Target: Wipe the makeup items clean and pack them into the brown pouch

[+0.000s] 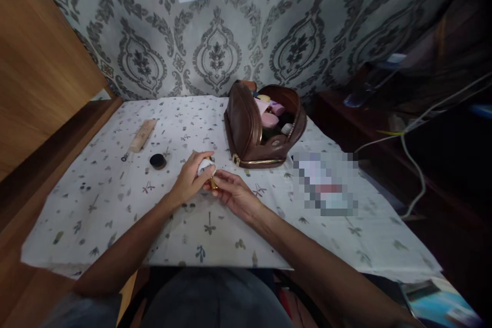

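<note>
Near the middle of the table, my left hand (pixel 191 178) is closed around a small white item (pixel 206 165), perhaps a cloth or a round container. Just to its right, my right hand (pixel 235 193) pinches a small gold piece (pixel 213 183) directly below the white item. The two hands are nearly touching, and fingers partly cover both objects. Behind them and to the right sits an open brown bag (pixel 246 128), with pink items and other small things inside. A round black-lidded jar (pixel 157 161) lies left of my left hand.
A beige tube (pixel 142 136) lies at the back left of the patterned tablecloth (pixel 209 238). To the right is a pixelated object (pixel 325 183). White cables (pixel 417 179) hang past the right edge, near a clear bottle (pixel 361 89). Wooden furniture (pixel 46 61) stands left.
</note>
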The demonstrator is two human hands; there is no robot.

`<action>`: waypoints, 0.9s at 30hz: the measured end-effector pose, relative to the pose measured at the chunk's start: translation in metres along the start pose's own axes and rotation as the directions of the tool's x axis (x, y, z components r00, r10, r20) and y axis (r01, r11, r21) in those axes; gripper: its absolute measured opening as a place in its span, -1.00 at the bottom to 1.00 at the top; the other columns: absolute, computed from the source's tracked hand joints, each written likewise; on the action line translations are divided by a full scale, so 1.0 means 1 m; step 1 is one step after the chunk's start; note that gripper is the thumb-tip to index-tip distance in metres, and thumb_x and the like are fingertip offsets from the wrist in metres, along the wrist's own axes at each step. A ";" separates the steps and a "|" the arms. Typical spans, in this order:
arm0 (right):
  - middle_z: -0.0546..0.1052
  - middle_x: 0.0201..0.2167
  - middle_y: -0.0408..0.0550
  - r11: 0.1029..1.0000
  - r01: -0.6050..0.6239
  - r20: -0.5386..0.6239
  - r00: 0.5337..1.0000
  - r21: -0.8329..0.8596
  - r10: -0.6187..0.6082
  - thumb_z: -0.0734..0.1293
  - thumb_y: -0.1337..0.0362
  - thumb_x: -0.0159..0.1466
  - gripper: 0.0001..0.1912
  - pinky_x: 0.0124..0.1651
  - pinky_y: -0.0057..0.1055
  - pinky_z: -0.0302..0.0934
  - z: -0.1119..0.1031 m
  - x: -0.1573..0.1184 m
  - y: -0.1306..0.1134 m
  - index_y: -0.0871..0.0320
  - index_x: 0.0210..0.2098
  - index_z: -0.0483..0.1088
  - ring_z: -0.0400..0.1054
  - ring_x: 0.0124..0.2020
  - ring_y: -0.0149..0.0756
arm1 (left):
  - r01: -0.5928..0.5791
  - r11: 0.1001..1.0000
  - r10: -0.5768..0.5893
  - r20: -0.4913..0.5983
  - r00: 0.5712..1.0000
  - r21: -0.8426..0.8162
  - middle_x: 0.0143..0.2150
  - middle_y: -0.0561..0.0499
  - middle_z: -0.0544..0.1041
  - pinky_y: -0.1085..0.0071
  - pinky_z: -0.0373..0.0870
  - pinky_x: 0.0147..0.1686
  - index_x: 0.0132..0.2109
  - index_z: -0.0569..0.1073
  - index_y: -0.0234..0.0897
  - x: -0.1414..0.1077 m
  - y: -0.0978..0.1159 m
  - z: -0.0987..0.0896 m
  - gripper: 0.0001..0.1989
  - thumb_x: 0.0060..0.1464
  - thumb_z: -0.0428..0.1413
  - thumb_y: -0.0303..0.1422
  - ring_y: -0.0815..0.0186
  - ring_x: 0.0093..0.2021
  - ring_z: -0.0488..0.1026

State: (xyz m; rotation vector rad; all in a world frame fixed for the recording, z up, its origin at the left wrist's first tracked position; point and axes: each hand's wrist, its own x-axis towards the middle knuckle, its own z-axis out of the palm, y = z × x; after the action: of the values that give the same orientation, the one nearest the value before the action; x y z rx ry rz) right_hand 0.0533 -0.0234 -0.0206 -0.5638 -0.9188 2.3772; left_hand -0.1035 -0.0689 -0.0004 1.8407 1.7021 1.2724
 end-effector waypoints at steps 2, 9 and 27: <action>0.58 -0.34 -0.14 0.999 -0.010 0.002 1.000 -0.039 0.010 0.64 0.23 -0.06 -0.59 -0.40 -0.64 0.30 0.001 -0.001 0.002 0.22 -0.24 0.57 0.50 -0.33 -0.45 | 0.022 1.000 -0.021 -0.049 0.999 0.009 -0.17 -0.06 0.51 0.33 0.33 -0.07 -0.07 0.47 -0.29 0.001 0.000 -0.001 -0.71 0.30 -0.02 -0.18 0.25 -0.14 0.45; 0.56 -0.39 -0.18 0.998 0.005 -0.007 1.000 -0.067 -0.005 0.65 0.26 -0.08 -0.56 -0.45 -0.61 0.27 0.002 -0.001 0.005 0.18 -0.21 0.55 0.51 -0.38 -0.43 | 0.192 0.963 -0.207 -0.061 0.976 -0.189 -0.42 0.08 0.41 0.44 0.28 -0.34 -0.23 0.45 -0.28 0.002 -0.006 -0.006 -0.62 0.32 -0.06 -0.08 0.36 -0.40 0.32; 0.55 -0.36 -0.16 1.000 0.000 0.000 1.000 0.002 0.000 0.64 0.30 -0.05 -0.54 -0.51 -0.67 0.26 0.002 0.000 0.001 0.21 -0.16 0.55 0.52 -0.39 -0.45 | 0.216 0.939 -0.206 0.062 0.976 -0.266 -0.34 0.01 0.51 0.44 0.37 -0.26 -0.19 0.51 -0.31 0.006 -0.013 -0.009 -0.58 0.24 0.03 -0.02 0.32 -0.31 0.42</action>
State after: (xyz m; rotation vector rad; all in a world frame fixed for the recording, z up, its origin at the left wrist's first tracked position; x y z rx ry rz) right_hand 0.0518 -0.0254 -0.0199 -0.5630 -0.9169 2.3782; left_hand -0.1196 -0.0630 -0.0029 1.4720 1.5684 1.3034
